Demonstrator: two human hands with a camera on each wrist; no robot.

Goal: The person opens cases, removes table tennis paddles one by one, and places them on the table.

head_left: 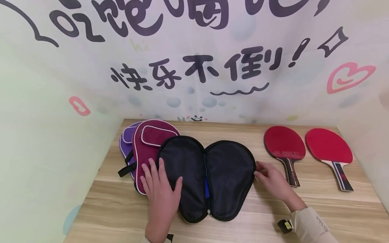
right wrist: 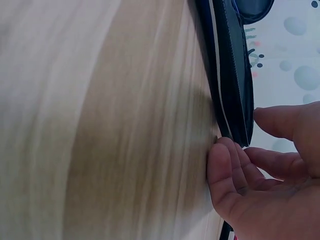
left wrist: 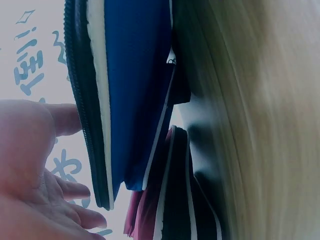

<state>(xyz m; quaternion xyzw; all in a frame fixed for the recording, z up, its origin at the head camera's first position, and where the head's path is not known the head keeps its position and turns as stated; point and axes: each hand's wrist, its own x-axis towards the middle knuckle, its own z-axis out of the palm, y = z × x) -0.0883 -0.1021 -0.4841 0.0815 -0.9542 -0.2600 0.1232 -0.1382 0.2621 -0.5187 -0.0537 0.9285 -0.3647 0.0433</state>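
Observation:
An unzipped table tennis paddle case [head_left: 232, 179] lies spread open, black lining upward, with a blue outer shell [left wrist: 132, 90]. My left hand [head_left: 161, 192] has its fingers extended over the left half's edge and the maroon paddle case [head_left: 143, 152] beside it. In the left wrist view the left thumb [left wrist: 67, 120] is right at the zippered rim. At the opposite rim, my right hand [head_left: 273, 180] pinches the edge of the right half, thumb [right wrist: 275, 122] on the lining side and curled fingers at the underside.
A purple paddle case [head_left: 126, 145] lies partly under the maroon one at the left. Two red paddles rest on the wooden table [head_left: 121, 219] at the right: one with a dark handle [head_left: 284, 143], one with a pale-necked handle [head_left: 329, 145]. A printed cloth wall [head_left: 194, 101] stands behind.

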